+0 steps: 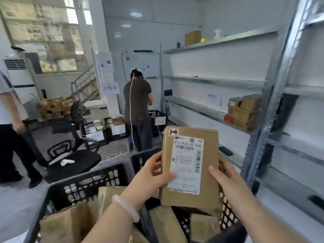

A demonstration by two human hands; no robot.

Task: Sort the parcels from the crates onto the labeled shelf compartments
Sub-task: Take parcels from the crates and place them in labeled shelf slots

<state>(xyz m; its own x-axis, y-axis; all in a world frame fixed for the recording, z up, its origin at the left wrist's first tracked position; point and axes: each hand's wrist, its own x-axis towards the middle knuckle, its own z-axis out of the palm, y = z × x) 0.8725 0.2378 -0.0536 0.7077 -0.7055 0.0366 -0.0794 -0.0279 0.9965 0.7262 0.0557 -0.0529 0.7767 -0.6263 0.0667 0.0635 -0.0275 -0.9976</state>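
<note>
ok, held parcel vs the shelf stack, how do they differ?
The held parcel is gripped upright in the left hand and right hand; the shelf stack rests on the shelf. Held parcel is single; shelf stack is several boxes. Held parcel's label faces the camera, legible; shelf stack's are blurred. Both brown cardboard.

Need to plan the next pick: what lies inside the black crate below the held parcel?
Two brown parcels lie in the crate. The held parcel, left hand and right hand cover its far end; anything there is hidden.
</note>
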